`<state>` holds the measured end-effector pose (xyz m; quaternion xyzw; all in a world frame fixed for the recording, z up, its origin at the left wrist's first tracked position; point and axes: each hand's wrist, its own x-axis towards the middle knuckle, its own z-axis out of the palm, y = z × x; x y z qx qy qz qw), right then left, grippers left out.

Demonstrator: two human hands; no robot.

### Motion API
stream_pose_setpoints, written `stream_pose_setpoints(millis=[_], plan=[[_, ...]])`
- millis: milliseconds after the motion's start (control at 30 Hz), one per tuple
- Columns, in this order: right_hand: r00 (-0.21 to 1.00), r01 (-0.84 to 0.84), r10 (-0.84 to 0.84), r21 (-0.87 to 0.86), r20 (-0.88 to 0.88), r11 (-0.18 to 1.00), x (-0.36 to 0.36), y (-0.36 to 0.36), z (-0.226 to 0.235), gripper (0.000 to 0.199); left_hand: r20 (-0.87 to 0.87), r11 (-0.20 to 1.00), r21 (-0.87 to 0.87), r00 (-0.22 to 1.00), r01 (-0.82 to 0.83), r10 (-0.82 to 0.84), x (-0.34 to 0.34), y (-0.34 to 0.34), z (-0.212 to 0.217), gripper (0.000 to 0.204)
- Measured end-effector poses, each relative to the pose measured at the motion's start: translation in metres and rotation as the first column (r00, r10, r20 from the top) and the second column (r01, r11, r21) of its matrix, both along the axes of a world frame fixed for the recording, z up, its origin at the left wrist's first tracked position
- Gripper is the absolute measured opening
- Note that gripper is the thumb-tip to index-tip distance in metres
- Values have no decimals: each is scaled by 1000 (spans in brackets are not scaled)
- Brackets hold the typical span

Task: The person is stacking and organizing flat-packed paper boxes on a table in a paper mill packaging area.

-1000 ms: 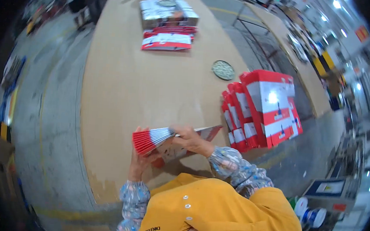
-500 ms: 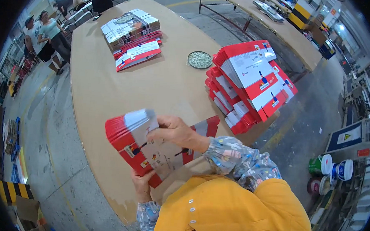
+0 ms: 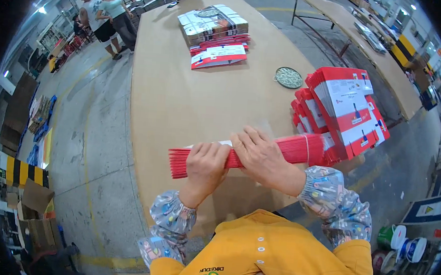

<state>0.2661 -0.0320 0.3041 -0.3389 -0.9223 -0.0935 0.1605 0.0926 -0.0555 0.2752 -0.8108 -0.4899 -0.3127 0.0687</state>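
A thick bundle of flat red-and-white cartons (image 3: 301, 149) stands on its long edge above the near part of the table, its layered red edges facing me. My left hand (image 3: 206, 163) grips it left of the middle, fingers folded over the top. Close beside it, my right hand (image 3: 261, 156) is wrapped over the bundle too, its fingertips slightly blurred. A thin pale band crosses the bundle near its right end. To the right lies a large, uneven pile of the same cartons (image 3: 346, 106). Beyond my right hand sits a round dish of pale rubber bands (image 3: 288, 77).
Farther along the brown table (image 3: 164, 98) lie stacked bundles (image 3: 215, 25), with red-and-white cartons (image 3: 220, 55) at their near side. A second long table (image 3: 374, 61) stands to the right. Two people (image 3: 108, 17) stand at the far left. Paint buckets (image 3: 397, 242) sit at lower right.
The carton bundle has turned from tilted with its printed face showing to level, red edges toward me. Both hands now grip over its top. The whole view has shifted, moving the scene rightward.
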Motion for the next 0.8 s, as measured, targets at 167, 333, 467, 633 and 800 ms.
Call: stream_pose_setpoints(millis=[167, 333, 467, 633, 800], plan=[[991, 34, -56, -174, -124, 984, 37, -3, -21, 43, -233, 990, -2, 962, 144, -140, 18, 10, 17, 35], [943, 49, -134, -271, -305, 961, 79, -20, -31, 30, -426, 989, -41, 893, 141, -145, 13, 20, 47, 30], [906, 103, -252, -398, -342, 912, 98, -25, -23, 39, -510, 986, -18, 846, 168, -153, 36, 20, 78, 42], [370, -6, -598, -646, -711, 764, 169, -28, 49, 32, 24, 806, 587, 993, 80, -116, 46, 26, 130, 53], [-482, -164, -402, -370, -779, 914, 248, -20, 61, 33, 427, 992, 87, 896, 95, -123, 50, 41, 69, 54]])
